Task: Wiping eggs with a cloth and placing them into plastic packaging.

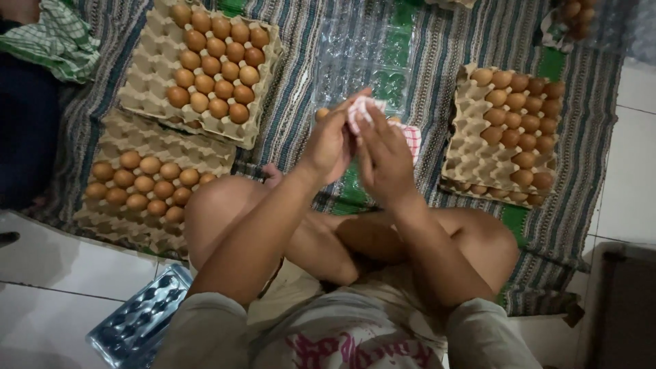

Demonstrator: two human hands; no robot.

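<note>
My left hand [330,143] and my right hand [385,157] are raised together over my crossed legs, both closed on a small white and pink cloth [360,109], which seems wrapped around something I cannot make out. A red-checked part of the cloth [412,140] hangs to the right. Just beyond the hands lies a clear plastic egg tray [362,61] with an egg [321,113] at its near edge.
Cardboard trays of brown eggs surround me on a striped mat [301,41]: one far left [205,61], one near left [143,181], one right [516,130]. A stack of clear plastic trays [140,321] lies on the white tile floor at lower left.
</note>
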